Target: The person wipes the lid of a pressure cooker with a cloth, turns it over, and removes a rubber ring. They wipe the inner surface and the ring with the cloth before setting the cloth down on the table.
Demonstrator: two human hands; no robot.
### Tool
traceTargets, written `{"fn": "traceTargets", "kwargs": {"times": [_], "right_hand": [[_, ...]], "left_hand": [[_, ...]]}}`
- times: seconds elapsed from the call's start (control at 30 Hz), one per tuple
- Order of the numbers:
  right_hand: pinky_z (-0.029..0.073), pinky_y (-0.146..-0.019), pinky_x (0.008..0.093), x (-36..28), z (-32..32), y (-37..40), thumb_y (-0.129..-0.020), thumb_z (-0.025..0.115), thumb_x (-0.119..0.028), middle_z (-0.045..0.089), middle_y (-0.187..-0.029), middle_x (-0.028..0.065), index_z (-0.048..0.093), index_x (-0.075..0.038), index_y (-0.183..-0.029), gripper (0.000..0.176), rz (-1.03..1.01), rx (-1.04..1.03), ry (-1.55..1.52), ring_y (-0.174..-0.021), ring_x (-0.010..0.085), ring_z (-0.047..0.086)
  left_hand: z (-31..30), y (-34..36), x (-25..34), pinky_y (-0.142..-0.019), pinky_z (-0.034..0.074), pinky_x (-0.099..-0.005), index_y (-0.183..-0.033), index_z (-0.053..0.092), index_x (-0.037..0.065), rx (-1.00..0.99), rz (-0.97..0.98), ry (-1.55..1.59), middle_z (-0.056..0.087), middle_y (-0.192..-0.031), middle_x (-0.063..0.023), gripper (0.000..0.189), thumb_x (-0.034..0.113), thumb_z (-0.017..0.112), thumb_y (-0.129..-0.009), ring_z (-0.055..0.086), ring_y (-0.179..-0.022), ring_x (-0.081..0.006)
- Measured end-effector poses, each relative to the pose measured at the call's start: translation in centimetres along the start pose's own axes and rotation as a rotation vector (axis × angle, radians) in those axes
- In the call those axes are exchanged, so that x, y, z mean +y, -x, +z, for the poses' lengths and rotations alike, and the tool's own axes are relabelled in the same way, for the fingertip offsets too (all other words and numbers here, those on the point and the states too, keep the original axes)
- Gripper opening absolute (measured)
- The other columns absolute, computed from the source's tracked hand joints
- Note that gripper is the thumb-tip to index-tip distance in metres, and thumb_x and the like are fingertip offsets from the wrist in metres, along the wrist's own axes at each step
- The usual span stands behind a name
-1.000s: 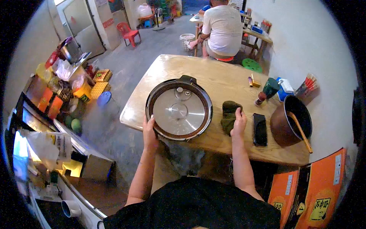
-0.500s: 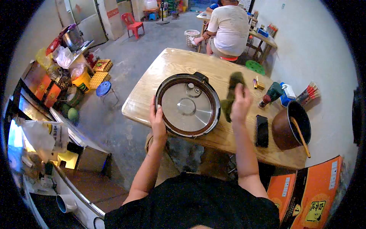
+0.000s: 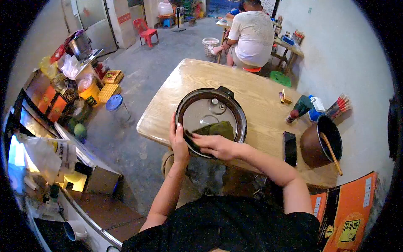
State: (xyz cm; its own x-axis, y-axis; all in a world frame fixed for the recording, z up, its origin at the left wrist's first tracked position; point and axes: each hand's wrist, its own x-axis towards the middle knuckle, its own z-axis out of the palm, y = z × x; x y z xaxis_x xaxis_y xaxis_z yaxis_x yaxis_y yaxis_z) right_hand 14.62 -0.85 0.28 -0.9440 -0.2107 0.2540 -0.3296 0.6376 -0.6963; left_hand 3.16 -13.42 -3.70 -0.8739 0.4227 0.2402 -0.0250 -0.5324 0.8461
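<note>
A round cooker lid (image 3: 196,112) with a dark rim and a shiny metal inner plate is held at the near edge of the wooden table, inner face up. My left hand (image 3: 179,145) grips its left rim, thumb on the edge. A dark green cloth (image 3: 222,129) lies across the lower part of the plate. My right hand (image 3: 218,147) presses the cloth against the lid's lower-left inner edge, fingers pointing left. Part of the cloth and of the near rim is hidden under that hand.
On the table (image 3: 163,103) to the right are a black phone (image 3: 290,149), a brown pot (image 3: 312,147) with a wooden stick (image 3: 331,153), a dark red-capped bottle (image 3: 294,114) and a chopstick holder (image 3: 339,107). A person (image 3: 252,38) sits beyond. An orange box (image 3: 352,210) stands at lower right.
My right hand has brought the cloth from the table, right of the lid, left onto the lid's inner face. My left hand stays on the rim.
</note>
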Motion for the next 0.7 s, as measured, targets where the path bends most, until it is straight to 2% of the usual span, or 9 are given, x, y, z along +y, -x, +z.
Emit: {"fn": "traceTargets", "kwargs": {"times": [0.07, 0.2, 0.27, 0.3, 0.4, 0.47, 0.53, 0.63, 0.7], "right_hand": [[0.031, -0.115, 0.0390, 0.9, -1.2, 1.8, -0.090, 0.056, -0.002, 0.040, -0.149, 0.0180, 0.044, 0.002, -0.140, 0.051, -0.021, -0.234, 0.100, -0.142, 0.0308, 0.033], [0.036, -0.112, 0.0419, 1.8, -1.6, -0.8, -0.077, 0.056, 0.004, 0.047, -0.143, 0.0203, 0.050, 0.002, -0.135, 0.059, -0.109, -0.036, 0.557, -0.139, 0.0340, 0.037], [0.037, -0.112, 0.0424, 3.0, -2.5, -3.8, -0.075, 0.055, 0.006, 0.051, -0.137, 0.0227, 0.052, 0.003, -0.132, 0.057, 0.276, 0.079, 0.509, -0.136, 0.0368, 0.039], [0.034, -0.113, 0.0438, 2.8, -3.3, -4.2, -0.077, 0.056, 0.004, 0.052, -0.135, 0.0247, 0.052, 0.005, -0.129, 0.053, 0.016, 0.293, 0.688, -0.135, 0.0389, 0.040], [0.033, -0.112, 0.0466, 4.3, -1.1, -4.2, -0.080, 0.055, -0.002, 0.050, -0.138, 0.0232, 0.053, 0.002, -0.130, 0.050, -0.088, 0.310, 0.485, -0.134, 0.0380, 0.040], [0.022, -0.119, 0.0468, 4.2, -0.1, -2.6, -0.079, 0.054, 0.001, 0.043, -0.146, 0.0203, 0.051, -0.004, -0.135, 0.056, -0.147, 0.039, 0.303, -0.142, 0.0371, 0.029], [0.019, -0.120, 0.0466, 3.2, -0.1, 0.3, -0.075, 0.052, 0.004, 0.041, -0.149, 0.0166, 0.052, -0.004, -0.135, 0.061, -0.140, -0.129, 0.055, -0.145, 0.0357, 0.025], [0.021, -0.120, 0.0441, 1.7, -2.7, 3.5, -0.073, 0.055, 0.003, 0.041, -0.150, 0.0147, 0.054, -0.005, -0.134, 0.062, -0.038, -0.362, 0.109, -0.146, 0.0321, 0.025], [0.032, -0.115, 0.0420, 1.7, -4.6, 4.8, -0.075, 0.056, -0.001, 0.050, -0.141, 0.0152, 0.059, -0.004, -0.125, 0.050, -0.082, -0.433, 0.355, -0.139, 0.0314, 0.037]], "left_hand": [[0.5, -0.1, 0.3, -0.111, 0.029, -0.0335, -0.146, 0.037, -0.003, 0.010, -0.006, 0.019, 0.044, -0.145, -0.0153, 0.048, 0.009, 0.038, -0.099, 0.042, -0.132, -0.0237], [0.9, 0.4, 0.9, -0.111, 0.032, -0.0339, -0.145, 0.038, -0.003, -0.045, 0.046, -0.147, 0.045, -0.144, -0.0148, 0.048, 0.010, 0.039, -0.098, 0.043, -0.131, -0.0239], [1.1, 0.5, 0.9, -0.112, 0.030, -0.0337, -0.145, 0.038, -0.003, -0.065, 0.084, -0.150, 0.043, -0.146, -0.0150, 0.049, 0.008, 0.038, -0.097, 0.041, -0.134, -0.0243], [1.0, 0.4, 0.9, -0.112, 0.031, -0.0339, -0.145, 0.038, -0.003, -0.065, 0.095, -0.155, 0.043, -0.146, -0.0150, 0.049, 0.008, 0.039, -0.097, 0.041, -0.133, -0.0244], [0.8, 0.2, 0.6, -0.112, 0.031, -0.0343, -0.145, 0.038, -0.004, -0.055, 0.104, -0.141, 0.043, -0.146, -0.0151, 0.050, 0.009, 0.039, -0.096, 0.042, -0.133, -0.0247], [0.4, 0.1, 0.1, -0.112, 0.031, -0.0345, -0.145, 0.038, -0.004, -0.036, 0.105, -0.118, 0.044, -0.146, -0.0152, 0.050, 0.009, 0.040, -0.096, 0.043, -0.132, -0.0249], [0.3, 0.0, -0.2, -0.112, 0.031, -0.0348, -0.145, 0.038, -0.004, -0.032, 0.114, -0.113, 0.044, -0.145, -0.0153, 0.051, 0.009, 0.040, -0.095, 0.043, -0.132, -0.0250], [1.4, 0.6, 1.2, -0.111, 0.032, -0.0349, -0.145, 0.038, -0.003, -0.060, 0.113, -0.116, 0.044, -0.145, -0.0155, 0.051, 0.009, 0.040, -0.095, 0.044, -0.131, -0.0249], [1.8, 1.1, 1.7, -0.109, 0.035, -0.0346, -0.146, 0.037, -0.002, -0.059, 0.063, -0.084, 0.045, -0.143, -0.0159, 0.052, 0.010, 0.040, -0.096, 0.046, -0.129, -0.0243]]}}
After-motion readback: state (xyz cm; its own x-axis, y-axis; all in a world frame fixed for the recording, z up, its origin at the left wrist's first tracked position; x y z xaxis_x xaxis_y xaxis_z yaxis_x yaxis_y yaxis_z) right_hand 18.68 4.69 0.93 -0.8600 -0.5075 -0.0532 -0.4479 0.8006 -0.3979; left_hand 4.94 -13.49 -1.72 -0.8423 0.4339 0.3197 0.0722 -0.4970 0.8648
